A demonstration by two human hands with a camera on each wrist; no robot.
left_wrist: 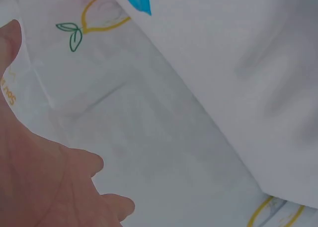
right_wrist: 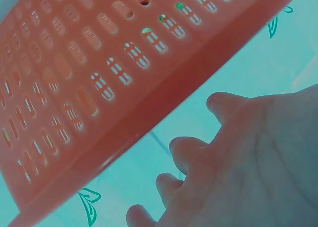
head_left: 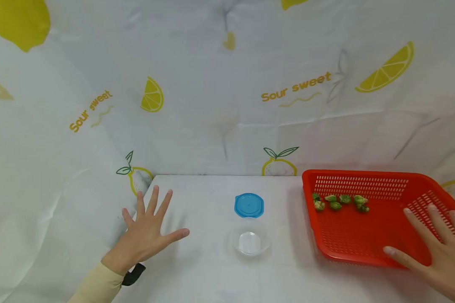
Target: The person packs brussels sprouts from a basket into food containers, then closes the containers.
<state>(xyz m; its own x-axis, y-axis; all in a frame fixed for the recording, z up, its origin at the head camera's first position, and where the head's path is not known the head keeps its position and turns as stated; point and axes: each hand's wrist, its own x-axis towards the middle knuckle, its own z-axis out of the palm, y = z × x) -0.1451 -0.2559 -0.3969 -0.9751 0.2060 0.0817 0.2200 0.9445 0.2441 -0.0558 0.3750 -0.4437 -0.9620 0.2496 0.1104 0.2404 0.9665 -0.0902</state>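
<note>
My left hand [head_left: 148,231] is held over the left side of the white table with its fingers spread, holding nothing. In the left wrist view, the palm of the left hand [left_wrist: 49,182] shows near the table edge. My right hand [head_left: 445,252], fingers also spread, is over the right part of a red plastic basket [head_left: 368,240]. From the right wrist view, the right hand [right_wrist: 243,157] appears apart from the basket wall [right_wrist: 149,93]. Several small green vegetables [head_left: 335,205], resembling Brussels sprouts, lie at the basket's far left.
A clear plastic bowl [head_left: 249,244] stands mid-table, apart from both hands. Just behind it lies a blue lid [head_left: 249,205]. A white cloth with lemon prints [head_left: 204,126] hangs behind the table [head_left: 201,273] and on its left.
</note>
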